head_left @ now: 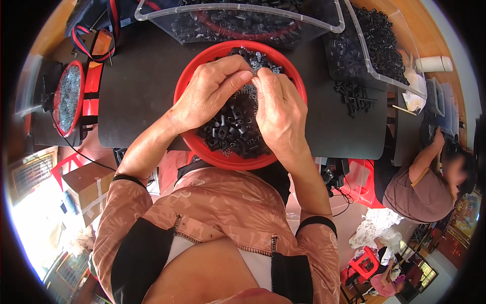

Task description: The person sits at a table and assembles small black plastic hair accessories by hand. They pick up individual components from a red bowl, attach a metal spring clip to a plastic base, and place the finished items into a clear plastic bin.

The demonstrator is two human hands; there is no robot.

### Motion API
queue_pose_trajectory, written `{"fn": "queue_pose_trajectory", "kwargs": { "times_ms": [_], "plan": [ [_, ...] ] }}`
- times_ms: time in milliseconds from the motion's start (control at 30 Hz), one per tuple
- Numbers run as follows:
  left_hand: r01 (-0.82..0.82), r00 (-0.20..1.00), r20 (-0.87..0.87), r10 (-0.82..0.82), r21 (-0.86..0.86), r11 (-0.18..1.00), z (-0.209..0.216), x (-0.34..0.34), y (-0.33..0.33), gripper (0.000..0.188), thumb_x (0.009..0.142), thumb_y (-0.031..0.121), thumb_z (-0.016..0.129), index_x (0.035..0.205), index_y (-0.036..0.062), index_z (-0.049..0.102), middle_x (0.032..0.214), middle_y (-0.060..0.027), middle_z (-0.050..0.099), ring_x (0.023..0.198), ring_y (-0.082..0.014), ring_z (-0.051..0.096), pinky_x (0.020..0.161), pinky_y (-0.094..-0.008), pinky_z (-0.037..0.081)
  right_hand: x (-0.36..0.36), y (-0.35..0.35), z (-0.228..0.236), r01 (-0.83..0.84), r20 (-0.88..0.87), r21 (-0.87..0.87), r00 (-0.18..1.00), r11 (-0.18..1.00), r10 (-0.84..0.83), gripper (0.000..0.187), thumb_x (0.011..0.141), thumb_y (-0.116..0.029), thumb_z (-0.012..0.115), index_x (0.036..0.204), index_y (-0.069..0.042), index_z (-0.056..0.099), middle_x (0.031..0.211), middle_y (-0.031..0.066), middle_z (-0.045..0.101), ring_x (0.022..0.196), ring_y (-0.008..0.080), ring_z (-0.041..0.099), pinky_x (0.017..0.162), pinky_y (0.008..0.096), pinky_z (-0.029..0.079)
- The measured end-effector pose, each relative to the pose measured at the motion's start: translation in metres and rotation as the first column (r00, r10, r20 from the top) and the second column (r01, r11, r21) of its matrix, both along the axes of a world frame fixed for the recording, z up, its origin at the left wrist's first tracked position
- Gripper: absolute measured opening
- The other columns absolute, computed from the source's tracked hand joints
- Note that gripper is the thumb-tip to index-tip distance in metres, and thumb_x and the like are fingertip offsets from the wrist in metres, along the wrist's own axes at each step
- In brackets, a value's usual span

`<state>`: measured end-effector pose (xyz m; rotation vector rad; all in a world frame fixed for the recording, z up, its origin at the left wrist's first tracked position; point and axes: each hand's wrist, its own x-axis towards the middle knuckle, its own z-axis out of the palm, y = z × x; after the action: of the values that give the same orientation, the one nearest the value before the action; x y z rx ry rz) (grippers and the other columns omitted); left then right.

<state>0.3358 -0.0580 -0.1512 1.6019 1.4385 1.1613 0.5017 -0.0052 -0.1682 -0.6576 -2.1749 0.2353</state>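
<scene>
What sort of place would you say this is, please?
It looks like a small workshop, though I can't be certain: clear bins full of small black parts stand along the dark table, a red basin holds more, and another person is nearby on the right.

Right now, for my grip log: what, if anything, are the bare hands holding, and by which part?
It cannot be told: the left hand and right hand are pinched close together over the round red plastic basin, hiding anything between fingertips.
</scene>
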Motion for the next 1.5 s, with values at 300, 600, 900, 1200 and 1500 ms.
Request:
{"fn": "queue_pose_trajectory", "kwargs": {
  "times_ms": [300,600,900,1200,1500],
  "plan": [
    [0.219,0.915,0.368,-0.165,-0.11,0.969,0.0,-0.005,0.001,0.02,0.104,0.019,0.053,0.098,0.0007,0.06,0.085,-0.0013,0.052,0.081,-0.0095,0.049,0.074,-0.0266,0.043,0.016,0.007,0.02,-0.426,-0.422,-0.847,0.903,0.318,0.085,0.017,0.102,-0.017,0.057,0.096,-0.001,0.059,0.068,0.0014,0.051,0.057,0.0061,0.045,0.051,0.0233,0.037],
    [0.059,0.998,0.01,-0.06,0.081,0.995,-0.007,-0.001,0.005,0.013,0.097,0.009,0.063,0.104,-0.0014,0.067,0.097,-0.0074,0.067,0.092,-0.0153,0.063,0.083,-0.0297,0.05,0.02,0.002,0.014,-0.333,-0.352,-0.82,0.935,0.466,0.049,0.013,0.1,-0.012,0.06,0.097,0.0,0.063,0.067,0.0001,0.054,0.057,0.0054,0.048,0.05,0.0236,0.038],
    [0.105,0.994,-0.025,-0.102,0.104,0.989,-0.007,-0.003,0.003,0.013,0.097,0.008,0.064,0.105,-0.0015,0.065,0.096,-0.0049,0.066,0.086,-0.0118,0.062,0.075,-0.0268,0.051,0.024,-0.003,0.012,-0.313,-0.328,-0.744,0.941,0.591,0.085,0.011,0.096,-0.009,0.066,0.097,0.002,0.066,0.069,0.0046,0.062,0.059,0.0074,0.057,0.054,0.0249,0.045],
    [0.08,0.876,0.476,-0.076,0.011,0.997,-0.009,-0.008,0.001,0.016,0.105,0.021,0.052,0.108,0.0075,0.059,0.088,0.0016,0.059,0.074,-0.0044,0.049,0.067,-0.0197,0.041,0.058,0.024,0.019,0.055,-0.276,-0.427,0.943,0.903,-0.188,0.011,0.095,-0.005,0.065,0.102,0.001,0.07,0.079,0.0056,0.069,0.066,0.0072,0.061,0.06,0.0222,0.049],
    [0.012,0.917,0.397,0.035,-0.116,0.993,-0.016,-0.011,0.006,0.016,0.102,0.021,0.058,0.11,0.0074,0.059,0.09,0.0028,0.06,0.077,-0.0036,0.052,0.068,-0.0191,0.041,0.094,0.037,-0.016,0.291,-0.024,-0.423,0.943,0.858,-0.331,0.016,0.09,-0.002,0.068,0.106,0.0,0.07,0.089,0.0143,0.073,0.07,0.0199,0.071,0.066,0.03,0.056]
  ]
}}
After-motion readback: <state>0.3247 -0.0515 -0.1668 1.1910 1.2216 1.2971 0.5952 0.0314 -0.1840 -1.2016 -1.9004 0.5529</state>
